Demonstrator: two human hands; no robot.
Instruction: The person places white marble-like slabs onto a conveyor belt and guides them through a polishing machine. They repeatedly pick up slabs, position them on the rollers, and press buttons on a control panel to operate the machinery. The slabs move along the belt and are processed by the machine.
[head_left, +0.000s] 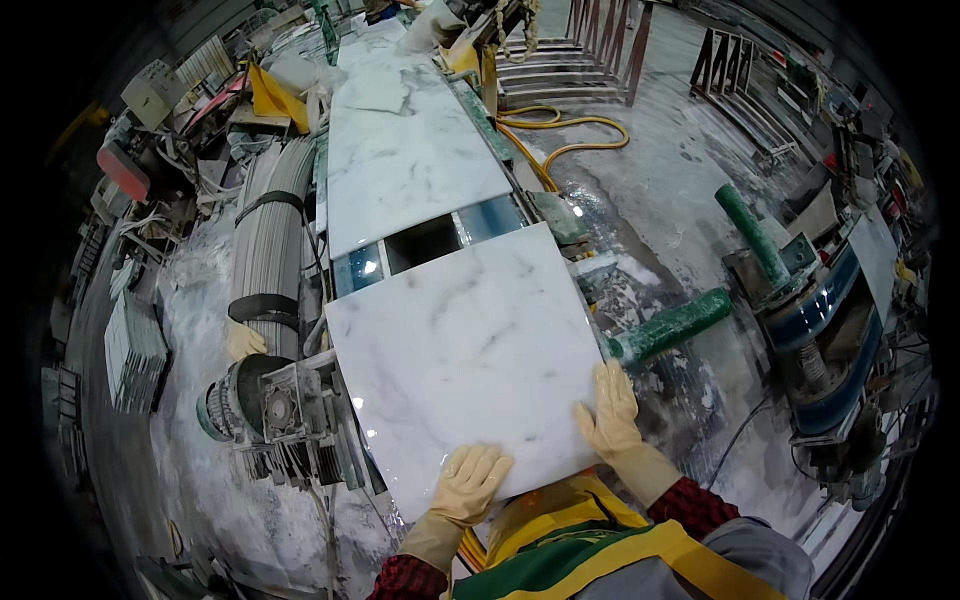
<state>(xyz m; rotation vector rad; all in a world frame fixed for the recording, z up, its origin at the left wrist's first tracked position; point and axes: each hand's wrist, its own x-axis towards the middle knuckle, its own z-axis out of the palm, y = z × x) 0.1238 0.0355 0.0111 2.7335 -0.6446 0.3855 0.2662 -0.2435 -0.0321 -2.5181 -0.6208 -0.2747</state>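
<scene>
A square white marble slab (460,345) with faint grey veins lies flat in front of me. My left hand (470,485), in a cream rubber glove, rests on its near edge with the fingers laid out over the top face. At the near right corner is my right hand (612,415), gloved alike. Its thumb is spread over the slab and its fingers stretch along the right edge. The undersides of both hands are hidden. Beyond a gap lies a longer veined marble slab (410,150), on the same blue-railed conveyor (490,217).
A green roller (675,325) juts out right of the slab. A motor (280,405) sits at the left, below a strapped bundle of grey strips (270,240) and a cream glove (243,340). A yellow hose (580,135) loops over the wet floor near a metal rack (570,70).
</scene>
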